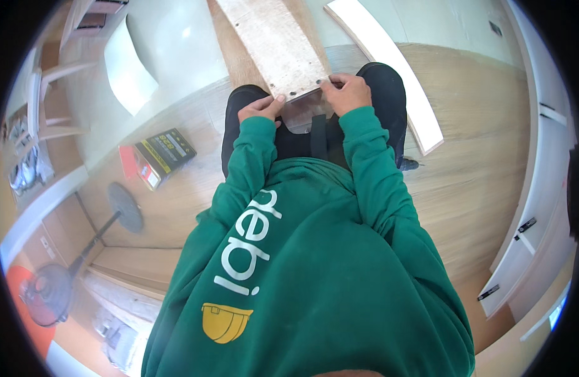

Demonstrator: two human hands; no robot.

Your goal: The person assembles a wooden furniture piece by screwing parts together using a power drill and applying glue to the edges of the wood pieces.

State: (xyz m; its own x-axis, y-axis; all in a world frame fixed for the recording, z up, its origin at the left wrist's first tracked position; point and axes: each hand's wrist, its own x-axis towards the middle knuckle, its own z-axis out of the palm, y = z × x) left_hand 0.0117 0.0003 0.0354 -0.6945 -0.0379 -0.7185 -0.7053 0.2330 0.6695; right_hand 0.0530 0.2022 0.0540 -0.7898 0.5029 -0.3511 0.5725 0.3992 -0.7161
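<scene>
A long whitish wooden board (274, 50) stretches away from me between my knees, with several small dark holes or screw heads by its near end. My left hand (259, 109) grips the near left corner, its thumb on top and the other fingers partly hidden at the edge. On the opposite corner, my right hand (348, 93) closes around the edge, with fingertips beside a dark spot. Beneath the whitish board shows a wider brown wooden surface (223, 38). What lies under the near edge is mostly hidden by my hands and dark-clothed legs.
To my right a long white panel (396, 69) lies on the wood-look floor. A black and yellow box (164, 154) is at left, near a standing fan (51, 292). White cabinet doors (522, 239) line the right side; a pale sheet (126, 69) lies far left.
</scene>
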